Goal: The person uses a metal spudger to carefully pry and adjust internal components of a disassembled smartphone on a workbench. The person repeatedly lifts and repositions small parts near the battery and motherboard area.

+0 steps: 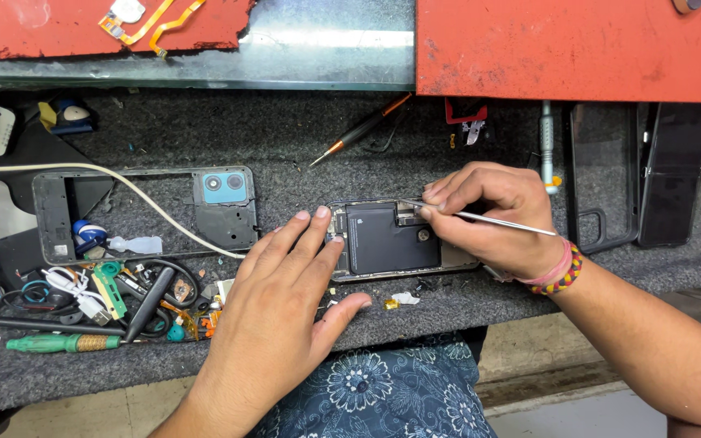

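Observation:
An opened phone (391,239) with a black battery lies on the grey felt bench (302,130), its insides facing up. My left hand (285,312) rests flat on the felt with its fingertips pressing the phone's left end. My right hand (492,215) pinches thin metal tweezers (496,220), whose tip touches the upper middle of the phone's inner board. Small loose parts (399,300) lie just in front of the phone.
An empty phone frame with a blue camera block (221,203) lies at left, crossed by a white cable (83,169). Cables, a green-handled tool (58,343) and scraps crowd the front left. A screwdriver (363,130), red mats (569,49) and dark phone cases (610,174) lie behind.

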